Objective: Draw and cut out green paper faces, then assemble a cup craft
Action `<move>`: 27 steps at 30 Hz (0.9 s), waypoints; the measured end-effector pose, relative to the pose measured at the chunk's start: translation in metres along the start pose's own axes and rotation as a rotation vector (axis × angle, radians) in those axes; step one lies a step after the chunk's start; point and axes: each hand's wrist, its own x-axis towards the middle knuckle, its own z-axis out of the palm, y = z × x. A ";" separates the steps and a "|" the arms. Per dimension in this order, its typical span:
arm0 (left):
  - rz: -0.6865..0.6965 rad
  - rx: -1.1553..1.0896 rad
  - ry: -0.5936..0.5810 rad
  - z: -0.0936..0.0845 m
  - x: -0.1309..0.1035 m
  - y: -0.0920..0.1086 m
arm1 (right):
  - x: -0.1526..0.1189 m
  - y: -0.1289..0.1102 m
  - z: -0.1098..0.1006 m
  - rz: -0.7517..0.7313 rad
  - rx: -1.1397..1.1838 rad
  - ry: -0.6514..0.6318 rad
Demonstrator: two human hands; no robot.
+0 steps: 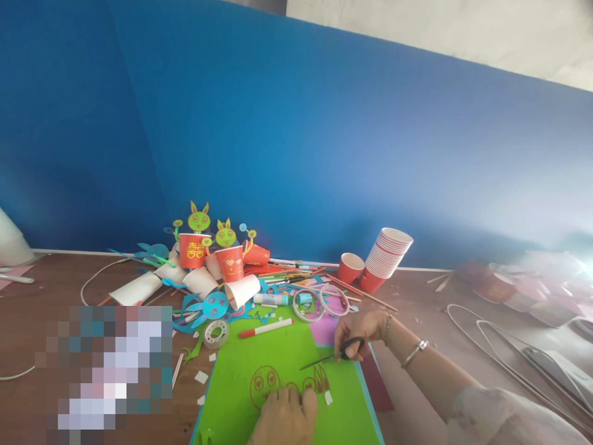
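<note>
My right hand [354, 337] holds black-handled scissors [319, 361], fingers around the loops. Their blades point left over a bright green sheet of paper [231, 386]. My left hand [285, 417] lies on that sheet, fingers over its lower middle and holding nothing. Just above those fingertips is a round animal face [265, 384] drawn in reddish-brown line. Beside it, small circles with hearts and pointed ear shapes [320, 378] are drawn, partly hidden by my left hand. A red-capped white marker [266, 328] rests on the sheet's upper part.
Red paper cups with green rabbit faces [230, 262] stand behind, near tipped white cups [136, 288]. A tape roll [215, 334] lies left of the sheet. A cup stack [386, 256] leans at the back right. White cables [482, 337] run along the right, before the blue partition [296, 136].
</note>
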 end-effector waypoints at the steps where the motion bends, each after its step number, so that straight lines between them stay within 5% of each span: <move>1: 0.003 -0.003 -0.006 0.000 0.000 0.000 | 0.000 -0.002 -0.001 0.003 -0.005 -0.009; 8: -0.008 -0.003 0.002 0.004 -0.001 0.000 | 0.005 -0.014 -0.007 0.029 -0.036 -0.075; 21: 0.052 -0.086 -0.182 0.017 0.002 -0.008 | 0.013 -0.001 -0.005 -0.020 0.004 -0.081; 27: 0.050 -0.112 -0.149 0.017 0.002 -0.011 | 0.018 -0.011 0.000 -0.011 0.009 -0.095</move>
